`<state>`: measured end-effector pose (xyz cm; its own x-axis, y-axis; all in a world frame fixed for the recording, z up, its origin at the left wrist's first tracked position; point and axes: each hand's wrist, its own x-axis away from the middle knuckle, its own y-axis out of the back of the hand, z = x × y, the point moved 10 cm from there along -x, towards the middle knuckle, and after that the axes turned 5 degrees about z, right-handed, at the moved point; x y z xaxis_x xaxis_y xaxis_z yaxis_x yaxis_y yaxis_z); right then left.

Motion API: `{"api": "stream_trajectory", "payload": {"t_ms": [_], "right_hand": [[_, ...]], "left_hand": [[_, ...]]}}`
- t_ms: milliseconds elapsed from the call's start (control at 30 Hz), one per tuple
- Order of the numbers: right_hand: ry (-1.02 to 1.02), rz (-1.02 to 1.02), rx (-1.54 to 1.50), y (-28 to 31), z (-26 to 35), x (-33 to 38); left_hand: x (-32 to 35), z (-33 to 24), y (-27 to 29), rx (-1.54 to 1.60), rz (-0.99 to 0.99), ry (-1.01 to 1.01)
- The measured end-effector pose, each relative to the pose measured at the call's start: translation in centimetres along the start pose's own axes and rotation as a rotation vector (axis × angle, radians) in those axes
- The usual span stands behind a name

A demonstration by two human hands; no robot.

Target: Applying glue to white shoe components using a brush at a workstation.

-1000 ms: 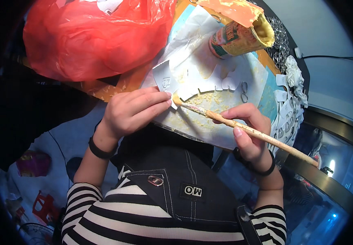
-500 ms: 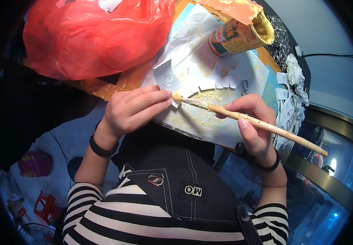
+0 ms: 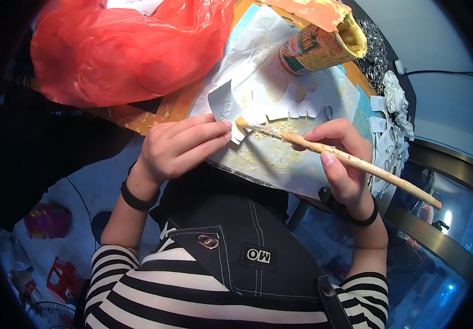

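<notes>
- Brush [image 3: 357, 163], pale-handled, slants across the white sheet [image 3: 296, 178], its yellow-coated bristles close by the fingertips of the left hand [image 3: 184, 142].
- Right hand [image 3: 352, 185] is closed on the brush, thumb below the handle and index finger above; its far end juts past the hand.
- Left hand is closed on the lower end of a white piece [image 3: 223, 100], fingers together, thumb out of sight.
- Bristles meet the lower right part of the white piece; whether they press on it cannot be told.
- Hands are well apart, the brush spanning the gap.
- Yellow smears mark the sheet, where more white cutouts [image 3: 288, 108] lie in a row beside the brush.
- Beyond them leans a can [image 3: 316, 52], yellow caked around its mouth.
- Red bag [image 3: 138, 60] bulges at upper left; metal links [image 3: 372, 55] heap at upper right.
- Dark bands [image 3: 136, 203] circle both wrists below striped sleeves [image 3: 113, 260].
</notes>
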<state>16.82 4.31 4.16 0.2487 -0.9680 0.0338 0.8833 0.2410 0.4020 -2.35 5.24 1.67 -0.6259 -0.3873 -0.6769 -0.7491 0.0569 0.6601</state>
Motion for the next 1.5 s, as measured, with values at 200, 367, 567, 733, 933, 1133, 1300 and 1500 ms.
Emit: {"api": "stream_trajectory", "payload": {"t_ms": [200,367,567,733,933,1133,1300,1500], "right_hand": [[0.029,0.101,0.079,0.6,1.1,-0.1],[0.037,-0.079,-0.06,3.1,1.9,0.1],[0.079,-0.012,0.085,1.1,1.0,-0.2],[0.235,0.074,0.321,-0.2,2.6,-0.4],[0.34,0.119,0.418,-0.9,3.6,0.3],[0.297,0.025,0.347,0.3,3.7,0.2],[0.349,0.093,0.357,-0.9,3.4,0.0],[0.259,0.081,0.275,0.7,2.6,0.4]], "left_hand": [[0.1,-0.1,0.0,-0.004,0.003,-0.005],[0.2,-0.1,0.1,-0.008,-0.001,-0.008],[0.1,0.0,0.0,0.006,-0.007,-0.013],[0.2,0.1,0.0,0.012,-0.009,0.0],[0.2,0.1,-0.1,0.02,-0.003,0.008],[0.2,0.1,0.0,0.018,-0.015,0.008],[0.0,0.1,0.0,0.026,-0.021,0.009],[0.1,0.1,0.1,0.015,-0.02,0.011]]}}
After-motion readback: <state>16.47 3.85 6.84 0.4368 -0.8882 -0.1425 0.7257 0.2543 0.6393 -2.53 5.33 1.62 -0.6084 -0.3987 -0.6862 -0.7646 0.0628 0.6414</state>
